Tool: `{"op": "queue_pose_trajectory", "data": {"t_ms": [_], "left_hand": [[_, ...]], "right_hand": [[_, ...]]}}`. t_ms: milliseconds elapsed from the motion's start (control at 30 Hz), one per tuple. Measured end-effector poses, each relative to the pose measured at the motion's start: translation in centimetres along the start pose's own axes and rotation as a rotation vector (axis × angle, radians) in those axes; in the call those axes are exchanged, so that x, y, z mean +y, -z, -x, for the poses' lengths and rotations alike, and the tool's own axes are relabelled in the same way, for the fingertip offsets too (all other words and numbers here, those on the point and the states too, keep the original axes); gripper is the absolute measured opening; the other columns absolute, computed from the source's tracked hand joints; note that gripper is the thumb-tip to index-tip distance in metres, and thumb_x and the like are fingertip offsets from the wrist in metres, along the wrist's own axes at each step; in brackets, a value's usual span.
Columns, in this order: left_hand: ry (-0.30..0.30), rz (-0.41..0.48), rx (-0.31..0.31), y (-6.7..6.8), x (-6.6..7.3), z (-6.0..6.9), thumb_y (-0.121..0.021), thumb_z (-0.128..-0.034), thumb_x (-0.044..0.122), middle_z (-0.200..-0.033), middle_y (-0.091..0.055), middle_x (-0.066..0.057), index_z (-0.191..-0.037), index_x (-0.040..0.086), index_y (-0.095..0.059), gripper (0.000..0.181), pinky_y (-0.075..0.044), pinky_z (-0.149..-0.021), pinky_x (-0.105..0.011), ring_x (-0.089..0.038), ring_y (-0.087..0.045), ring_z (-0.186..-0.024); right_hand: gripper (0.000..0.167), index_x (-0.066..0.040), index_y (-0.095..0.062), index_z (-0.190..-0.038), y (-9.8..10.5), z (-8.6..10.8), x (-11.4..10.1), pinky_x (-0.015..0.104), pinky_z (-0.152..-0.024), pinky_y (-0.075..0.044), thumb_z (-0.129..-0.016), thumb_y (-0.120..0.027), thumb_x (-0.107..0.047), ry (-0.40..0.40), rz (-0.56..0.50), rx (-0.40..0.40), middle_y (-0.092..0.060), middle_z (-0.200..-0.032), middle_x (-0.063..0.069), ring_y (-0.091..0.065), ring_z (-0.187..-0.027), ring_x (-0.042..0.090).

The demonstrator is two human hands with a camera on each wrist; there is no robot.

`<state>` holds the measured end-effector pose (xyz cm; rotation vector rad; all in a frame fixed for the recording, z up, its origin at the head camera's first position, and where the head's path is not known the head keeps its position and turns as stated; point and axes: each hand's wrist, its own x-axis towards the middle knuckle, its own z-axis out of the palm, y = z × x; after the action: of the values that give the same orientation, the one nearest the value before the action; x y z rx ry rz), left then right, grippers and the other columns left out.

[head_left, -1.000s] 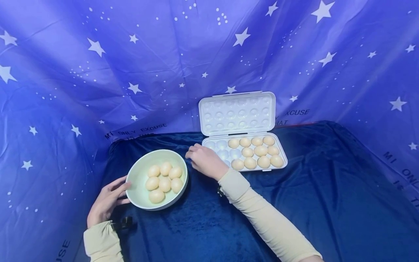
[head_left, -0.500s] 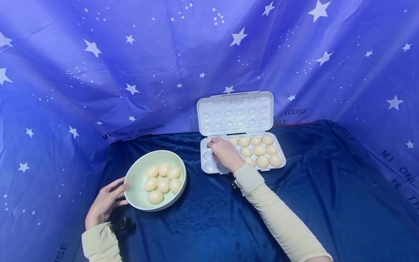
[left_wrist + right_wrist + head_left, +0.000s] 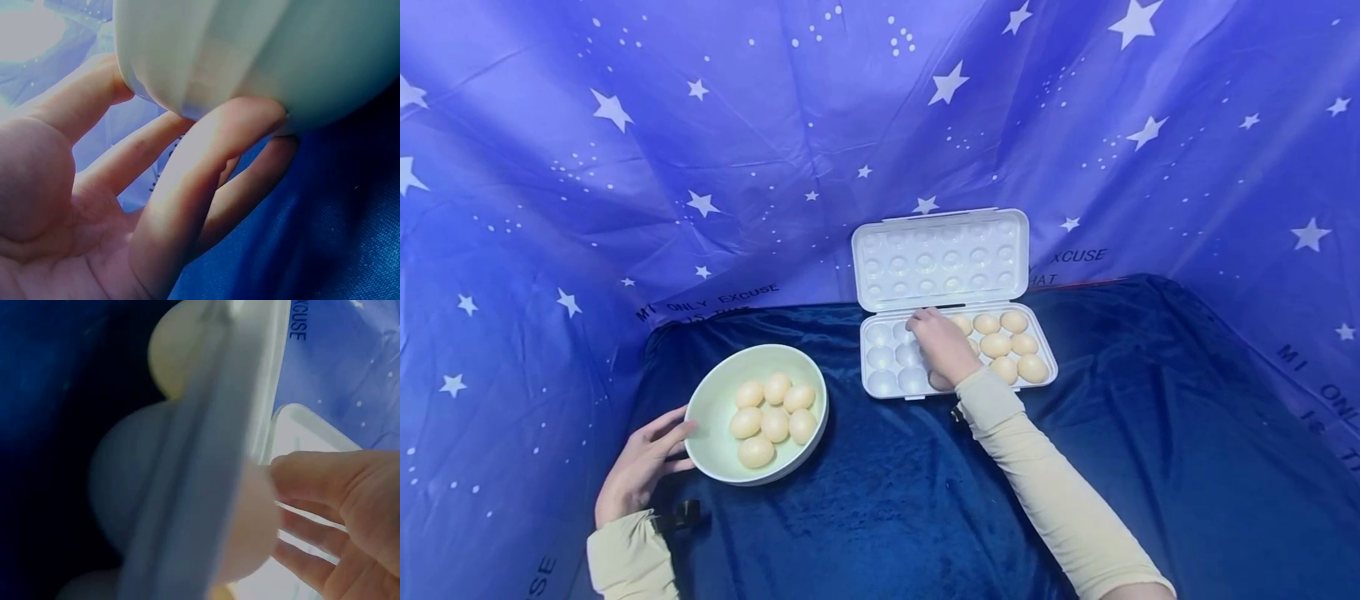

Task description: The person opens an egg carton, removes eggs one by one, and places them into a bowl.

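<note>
At the left of the head view, my left hand [image 3: 638, 467] grips a pale green bowl [image 3: 711, 454] by its near left side, thumb at the rim. In the left wrist view its fingers [image 3: 181, 181] curve against the bowl's outer wall. Several brown eggs [image 3: 756, 452] lie in the bowl. My right hand [image 3: 943, 346] is over a white plastic egg box [image 3: 871, 393], fingers bent down at the back row. Eggs [image 3: 996, 346] fill the box's right part. In the right wrist view, a near egg [image 3: 250, 531] hides the fingertips, so whether they hold an egg cannot be seen.
The box's hinged lid [image 3: 940, 262] stands raised at the back. Bare cups [image 3: 882, 358] show in the box's left part. A dark blue velvet cloth [image 3: 880, 508] covers the table, and a starry blue curtain [image 3: 820, 167] hangs behind and at both sides.
My right hand has moved right, from beside the bowl, across the bare cups to the eggs in the box. The left hand stays at the bowl.
</note>
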<state>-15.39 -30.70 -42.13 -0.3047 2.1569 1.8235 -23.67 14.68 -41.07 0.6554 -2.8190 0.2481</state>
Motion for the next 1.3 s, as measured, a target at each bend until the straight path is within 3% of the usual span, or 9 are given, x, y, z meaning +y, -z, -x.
{"op": "queue_pose_trajectory", "data": {"t_ms": [167, 400, 567, 733, 933, 1067, 1300], "left_hand": [[-0.003, -0.001, -0.003, 0.0, 0.1, -0.1, -0.066, -0.0969, 0.030, -0.099, -0.070, 0.020, -0.140, 0.012, -0.052, 0.049, -0.061, -0.074, -0.031, -0.006, -0.071, -0.089], [-0.002, -0.001, 0.005, 0.0, 0.1, -0.2, -0.067, -0.0967, 0.030, -0.099, -0.070, 0.020, -0.139, 0.013, -0.053, 0.048, -0.061, -0.074, -0.031, -0.005, -0.071, -0.089], [0.011, -0.010, 0.008, -0.1, 0.1, -0.1, -0.066, -0.0969, 0.031, -0.100, -0.069, 0.020, -0.145, 0.006, -0.046, 0.058, -0.061, -0.075, -0.033, -0.005, -0.071, -0.089], [0.016, -0.009, -0.003, 0.0, 0.0, 0.1, -0.065, -0.0979, 0.030, -0.101, -0.068, 0.019, -0.149, -0.001, -0.037, 0.066, -0.061, -0.077, -0.034, -0.006, -0.071, -0.090], [0.011, 0.007, -0.007, 0.0, -0.1, 0.1, -0.065, -0.0979, 0.029, -0.101, -0.070, 0.018, -0.145, 0.006, -0.045, 0.056, -0.061, -0.077, -0.034, -0.007, -0.071, -0.091], [0.013, 0.005, -0.006, 0.1, -0.1, 0.0, -0.065, -0.0979, 0.029, -0.101, -0.069, 0.018, -0.144, 0.006, -0.046, 0.055, -0.061, -0.077, -0.034, -0.007, -0.071, -0.091], [0.013, -0.001, 0.001, 0.0, 0.0, -0.1, -0.065, -0.0979, 0.029, -0.100, -0.070, 0.018, -0.141, 0.010, -0.050, 0.049, -0.061, -0.076, -0.033, -0.007, -0.071, -0.090]], "right_hand": [[0.027, 0.003, -0.070, -0.105, -0.3, 0.3, 1.0, 0.044, -0.098, -0.051, -0.080, -0.063, 0.010, -0.049, -0.020, -0.016, -0.064, -0.119, 0.020, -0.058, -0.115, 0.036], [0.016, 0.001, -0.069, -0.092, -1.2, 0.4, 2.1, 0.049, -0.095, -0.051, -0.076, -0.067, 0.005, -0.089, -0.081, -0.012, -0.064, -0.119, 0.021, -0.058, -0.111, 0.039], [0.018, 0.000, -0.070, -0.093, -1.5, 0.4, 2.4, 0.048, -0.091, -0.052, -0.076, -0.068, 0.007, -0.111, -0.116, -0.018, -0.064, -0.117, 0.019, -0.058, -0.108, 0.038], [0.020, -0.001, -0.071, -0.092, -1.6, 0.4, 2.3, 0.045, -0.086, -0.054, -0.075, -0.068, 0.010, -0.115, -0.125, 0.011, -0.065, -0.113, 0.018, -0.058, -0.103, 0.036], [0.022, -0.001, -0.070, -0.090, -1.8, 0.4, 2.3, 0.044, -0.084, -0.054, -0.076, -0.065, 0.015, -0.094, -0.130, 0.069, -0.064, -0.108, 0.018, -0.056, -0.101, 0.036], [0.026, 0.000, -0.069, -0.097, -2.0, 0.5, 2.6, 0.045, -0.084, -0.054, -0.078, -0.062, 0.017, -0.107, -0.151, 0.090, -0.061, -0.111, 0.020, -0.054, -0.102, 0.038], [0.036, 0.003, -0.066, -0.116, -1.7, 0.3, 2.6, 0.049, -0.092, -0.051, -0.080, -0.067, 0.006, -0.185, -0.238, 0.083, -0.059, -0.119, 0.021, -0.053, -0.107, 0.041]]}}
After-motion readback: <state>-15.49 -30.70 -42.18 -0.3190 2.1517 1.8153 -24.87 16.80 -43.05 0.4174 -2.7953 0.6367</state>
